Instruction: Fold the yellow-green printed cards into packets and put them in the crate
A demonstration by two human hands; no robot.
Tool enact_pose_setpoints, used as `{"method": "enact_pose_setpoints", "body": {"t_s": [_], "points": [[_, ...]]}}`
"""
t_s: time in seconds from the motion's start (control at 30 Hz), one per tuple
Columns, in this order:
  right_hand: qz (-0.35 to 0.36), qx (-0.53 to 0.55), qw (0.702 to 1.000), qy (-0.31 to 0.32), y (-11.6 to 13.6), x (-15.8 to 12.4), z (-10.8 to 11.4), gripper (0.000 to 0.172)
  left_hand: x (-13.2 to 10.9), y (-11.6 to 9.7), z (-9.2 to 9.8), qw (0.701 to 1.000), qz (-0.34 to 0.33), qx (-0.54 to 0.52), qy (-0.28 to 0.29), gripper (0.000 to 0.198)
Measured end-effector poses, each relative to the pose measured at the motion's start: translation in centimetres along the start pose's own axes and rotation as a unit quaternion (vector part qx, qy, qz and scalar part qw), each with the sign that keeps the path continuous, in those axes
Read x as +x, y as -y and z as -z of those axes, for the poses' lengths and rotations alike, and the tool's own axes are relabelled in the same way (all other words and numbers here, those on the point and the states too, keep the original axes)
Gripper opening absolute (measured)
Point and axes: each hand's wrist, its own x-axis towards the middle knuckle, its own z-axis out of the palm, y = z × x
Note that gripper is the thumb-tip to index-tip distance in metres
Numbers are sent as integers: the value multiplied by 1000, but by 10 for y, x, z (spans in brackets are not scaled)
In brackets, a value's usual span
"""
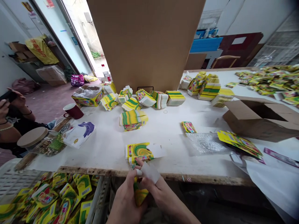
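Observation:
My left hand [127,194] is wrapped round a small yellow-and-green carton [141,196], held low in front of the table edge. Its thumb has a white wrapping on it. The fingers of my right hand [155,188] are bent in at the top of this carton and pinch there. A white flap or piece of paper [151,172] covers part of the right fingers; whether it belongs to the carton I cannot tell. Just beyond my hands, a stack of flat yellow cartons [140,150] lies on the white table [100,149], its white flaps pointing right.
Several bundles of flat cartons [132,119] line the table's back, before a tall cardboard sheet [147,43]. Bottom left, a white crate [99,194] holds many cartons. Right: an open cardboard box [259,124] and plastic bag [207,143]. Left: a mug [73,111], jar [44,141] and another person's hands [17,101].

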Motion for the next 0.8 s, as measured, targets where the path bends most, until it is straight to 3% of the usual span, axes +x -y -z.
{"method": "enact_pose_setpoints", "body": {"t_s": [0.1,0.2,0.27,0.33,0.53,0.63,0.73,0.8], "points": [[52,-124,990,36,-5,-4,-1,65,5,7,0,1000,11,7,24,67],[95,-206,972,63,-7,-4,-2,53,8,13,0,999,-17,33,2,67],[111,-217,969,30,-7,-1,0,45,7,15,2,998,4,53,-28,69],[113,-227,967,0,-8,1,4,42,3,17,7,997,29,75,-22,69],[67,-316,942,89,-4,1,15,39,-5,21,26,992,22,127,1,61],[68,-306,945,94,4,-1,21,30,-4,18,30,995,17,96,1,62],[71,-292,950,87,11,-2,23,25,-3,13,29,996,1,83,-36,65],[75,-282,955,61,11,-3,20,31,-3,10,25,993,-17,97,-66,65]]}}
